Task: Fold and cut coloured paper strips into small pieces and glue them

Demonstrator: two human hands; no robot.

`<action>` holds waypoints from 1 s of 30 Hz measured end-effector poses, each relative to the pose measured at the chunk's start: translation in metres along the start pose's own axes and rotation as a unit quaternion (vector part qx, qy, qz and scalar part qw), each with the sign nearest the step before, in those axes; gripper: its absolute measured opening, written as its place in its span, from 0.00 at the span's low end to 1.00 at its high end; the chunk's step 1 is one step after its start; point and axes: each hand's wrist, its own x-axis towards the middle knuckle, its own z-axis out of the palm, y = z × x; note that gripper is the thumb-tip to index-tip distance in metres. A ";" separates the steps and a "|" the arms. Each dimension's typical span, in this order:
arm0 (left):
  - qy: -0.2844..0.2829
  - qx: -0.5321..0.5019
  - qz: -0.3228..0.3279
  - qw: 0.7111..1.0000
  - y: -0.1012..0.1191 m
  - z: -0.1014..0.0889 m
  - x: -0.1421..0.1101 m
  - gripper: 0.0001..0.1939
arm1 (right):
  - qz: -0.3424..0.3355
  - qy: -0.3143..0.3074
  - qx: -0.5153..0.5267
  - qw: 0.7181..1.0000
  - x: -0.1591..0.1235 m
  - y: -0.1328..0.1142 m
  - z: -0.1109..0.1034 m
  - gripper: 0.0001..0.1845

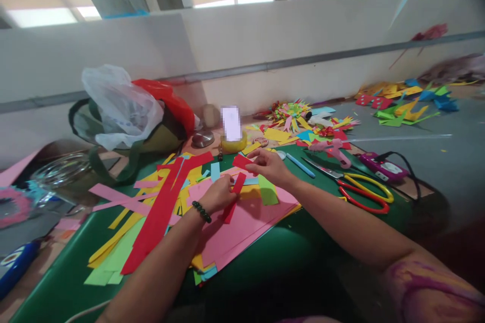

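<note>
My right hand [270,166] pinches a short piece of red paper [241,162] between thumb and fingers. Lower and to the left, my left hand [217,194] has its fingers curled against a narrow red paper strip [238,184]; a dark green bead bracelet [201,211] is on that wrist. Both hands are above a stack of pink paper sheets [246,232]. A light green paper piece [268,191] lies on the stack below my right hand. Left of my left hand, a long red paper strip [155,222] rests over yellow, green and pink strips.
Scissors [364,192] with red and yellow handles lie at right, near a pink glue gun [331,151] and a purple device [382,167]. A phone [231,123] stands behind the hands. A bag [166,133] with plastic bags is back left. Paper cuttings lie far right.
</note>
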 end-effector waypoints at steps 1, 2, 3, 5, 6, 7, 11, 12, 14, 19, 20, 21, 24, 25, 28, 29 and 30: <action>-0.012 -0.023 0.002 1.000 0.000 0.000 0.001 0.10 | -0.003 0.004 0.000 1.000 0.000 0.000 0.000 0.19; -0.022 -0.040 0.003 0.999 0.000 0.000 0.002 0.09 | -0.002 0.008 0.003 1.000 0.001 0.001 -0.001 0.20; -0.029 -0.052 0.003 0.998 0.000 -0.001 0.002 0.08 | 0.001 0.015 0.006 1.000 0.002 0.001 -0.002 0.20; -0.039 -0.066 0.008 0.997 0.002 -0.006 0.004 0.05 | 0.012 0.032 0.016 0.999 0.004 0.001 -0.004 0.21; -0.031 -0.087 0.014 0.996 0.003 -0.011 0.005 0.03 | 0.021 0.040 0.023 0.999 0.005 0.001 -0.006 0.21; -0.011 -0.118 0.018 0.993 0.003 -0.017 0.006 0.03 | 0.033 0.047 0.030 0.998 0.006 0.001 -0.007 0.21; 0.243 -0.399 0.016 0.884 -0.001 -0.058 0.010 0.08 | 0.106 0.036 0.042 0.993 0.007 -0.001 -0.002 0.21; 0.303 -0.457 0.015 0.836 -0.004 -0.068 0.011 0.09 | 0.127 0.027 0.041 0.991 0.007 -0.001 0.002 0.21; 0.374 -0.529 0.003 0.762 -0.010 -0.085 0.013 0.09 | 0.156 0.002 0.041 0.987 0.008 -0.002 0.015 0.21; 0.426 -0.572 0.018 0.701 -0.014 -0.099 0.010 0.08 | 0.201 -0.061 -0.005 0.978 0.014 -0.004 0.062 0.17; 0.424 -0.576 0.018 0.699 -0.013 -0.098 0.010 0.07 | 0.206 -0.068 -0.025 0.976 0.015 -0.004 0.071 0.17; 0.420 -0.578 0.016 0.699 -0.012 -0.098 0.009 0.07 | 0.207 -0.075 -0.043 0.974 0.016 -0.004 0.080 0.17; 0.404 -0.572 0.013 0.714 -0.009 -0.095 0.008 0.05 | 0.209 -0.099 -0.080 0.969 0.015 -0.008 0.096 0.17; 0.398 -0.566 0.018 0.722 -0.008 -0.094 0.008 0.05 | 0.205 -0.112 -0.101 0.967 0.014 -0.011 0.098 0.17; 0.360 -0.552 0.039 0.751 -0.007 -0.089 0.008 0.07 | 0.079 -0.143 -0.299 0.940 0.007 -0.024 0.092 0.13; 0.337 -0.549 0.042 0.764 -0.006 -0.086 0.008 0.08 | 0.008 -0.143 -0.382 0.913 0.004 -0.028 0.087 0.10; 0.309 -0.546 0.041 0.778 -0.004 -0.082 0.007 0.09 | -0.061 -0.132 -0.449 0.882 0.000 -0.032 0.080 0.08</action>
